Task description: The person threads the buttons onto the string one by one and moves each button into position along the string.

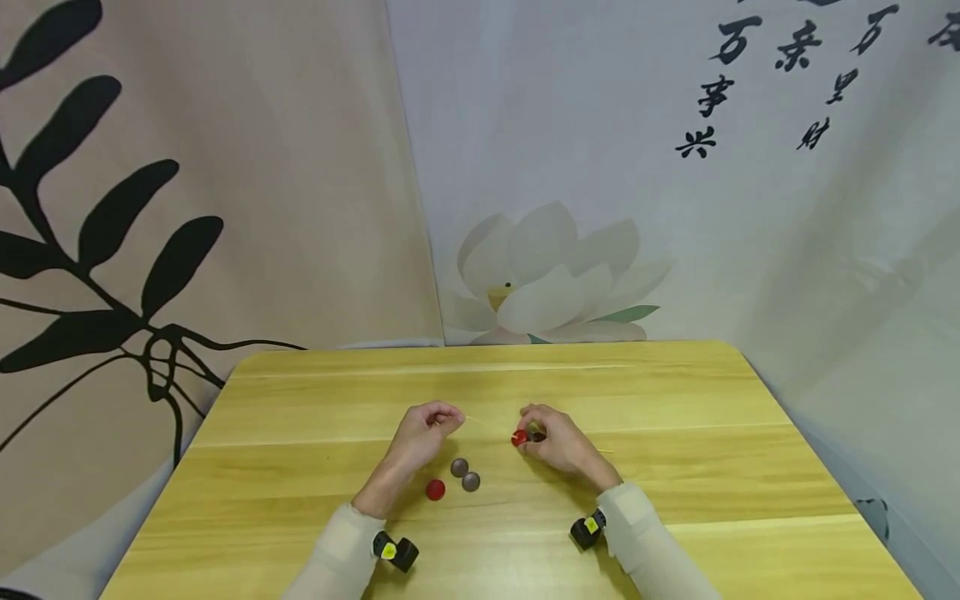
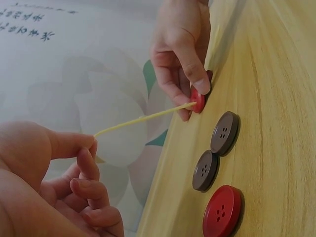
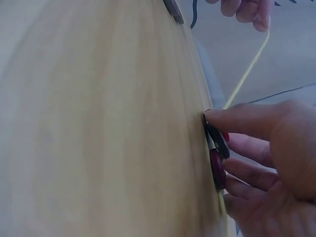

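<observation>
My left hand [image 1: 422, 435] pinches one end of a yellow string [image 2: 143, 118] between thumb and fingertips. The string runs taut to a red button [image 2: 198, 100] gripped by my right hand [image 1: 561, 440], just above the table. In the right wrist view, a dark button [image 3: 218, 140] and a dark red button [image 3: 217, 169] sit by the right fingers, with string trailing below them. Two brown four-hole buttons, one nearer [image 2: 205, 171] and one farther [image 2: 225, 133], lie beside each other on the table. A loose red four-hole button [image 2: 222, 211] lies close to them.
The wooden table [image 1: 300, 467] ends at a back edge before a printed cloth backdrop [image 1: 337, 167]. String also shows on the table right of my right hand. Small black cameras sit on the left wrist [image 1: 396, 551] and right wrist [image 1: 587, 530].
</observation>
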Demonstrator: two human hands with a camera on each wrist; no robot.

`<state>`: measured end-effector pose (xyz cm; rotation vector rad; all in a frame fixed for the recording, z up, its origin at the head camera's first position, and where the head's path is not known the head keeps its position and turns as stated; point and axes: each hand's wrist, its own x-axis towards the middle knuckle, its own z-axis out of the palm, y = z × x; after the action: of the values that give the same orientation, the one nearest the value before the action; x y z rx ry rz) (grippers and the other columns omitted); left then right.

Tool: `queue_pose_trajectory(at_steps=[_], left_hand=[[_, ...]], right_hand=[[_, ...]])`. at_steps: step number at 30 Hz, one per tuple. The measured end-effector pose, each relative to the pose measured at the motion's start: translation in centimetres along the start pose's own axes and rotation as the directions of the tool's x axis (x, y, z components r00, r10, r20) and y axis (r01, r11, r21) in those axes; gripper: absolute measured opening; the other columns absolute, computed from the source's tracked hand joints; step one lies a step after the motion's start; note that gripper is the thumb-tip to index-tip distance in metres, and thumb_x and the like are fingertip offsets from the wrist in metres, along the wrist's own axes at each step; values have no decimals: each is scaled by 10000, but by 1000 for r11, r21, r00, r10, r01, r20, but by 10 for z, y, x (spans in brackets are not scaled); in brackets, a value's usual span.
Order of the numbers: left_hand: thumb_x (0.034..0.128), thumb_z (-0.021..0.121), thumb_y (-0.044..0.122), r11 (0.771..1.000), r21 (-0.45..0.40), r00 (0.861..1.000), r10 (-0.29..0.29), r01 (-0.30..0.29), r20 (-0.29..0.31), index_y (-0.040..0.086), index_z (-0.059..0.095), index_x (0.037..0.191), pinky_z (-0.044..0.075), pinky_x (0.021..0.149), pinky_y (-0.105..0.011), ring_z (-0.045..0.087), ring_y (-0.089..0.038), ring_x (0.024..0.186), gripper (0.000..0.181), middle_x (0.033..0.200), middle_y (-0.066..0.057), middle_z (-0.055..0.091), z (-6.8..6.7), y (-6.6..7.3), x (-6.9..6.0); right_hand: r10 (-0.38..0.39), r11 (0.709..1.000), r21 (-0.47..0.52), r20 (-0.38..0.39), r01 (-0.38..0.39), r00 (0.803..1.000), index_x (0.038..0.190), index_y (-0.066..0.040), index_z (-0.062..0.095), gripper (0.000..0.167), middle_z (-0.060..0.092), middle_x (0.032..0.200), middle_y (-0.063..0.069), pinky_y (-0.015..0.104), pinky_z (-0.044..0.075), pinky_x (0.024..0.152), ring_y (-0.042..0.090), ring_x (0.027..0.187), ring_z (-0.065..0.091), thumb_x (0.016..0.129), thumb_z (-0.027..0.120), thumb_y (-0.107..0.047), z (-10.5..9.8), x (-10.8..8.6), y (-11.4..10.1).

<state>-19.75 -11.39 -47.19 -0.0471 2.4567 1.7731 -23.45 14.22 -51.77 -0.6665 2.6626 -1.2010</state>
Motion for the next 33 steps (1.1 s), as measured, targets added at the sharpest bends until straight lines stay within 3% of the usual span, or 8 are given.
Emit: queue_pose_trajectory(at_steps=[20, 27, 33], left_hand=[[974, 622, 169, 1000, -13, 999, 28, -28, 17, 40, 704, 1020, 416, 679, -283, 499, -180, 814, 159, 903, -43, 592, 1, 0, 0], [975, 618, 162, 999, -10, 999, 36, -36, 22, 17, 698, 1034, 421, 685, -283, 505, -177, 817, 176, 909, -44, 603, 2, 0, 0], [970, 622, 154, 999, 1, 998, 53, -53, 26, 8, 704, 1019, 428, 725, -309, 525, -174, 825, 175, 908, -38, 627, 4, 1, 1]], right_hand=[[-10, 1000, 6, 12, 10, 1000, 1013, -97, 653, 242, 545, 1383, 179, 543, 370, 1084, 420, 1379, 403, 821, 788, -40, -1, -2, 0], [9, 1000, 24, 20, -9, 1000, 1164, -79, 654, 299, 615, 1259, 82, 510, 449, 996, 303, 1201, 557, 895, 744, -172, -4, 1, -10], [-3, 992, 129, 23, 0, 1000, 1216, -52, 646, 309, 653, 1206, 73, 529, 431, 993, 271, 1052, 624, 950, 672, -208, -5, 4, -32]])
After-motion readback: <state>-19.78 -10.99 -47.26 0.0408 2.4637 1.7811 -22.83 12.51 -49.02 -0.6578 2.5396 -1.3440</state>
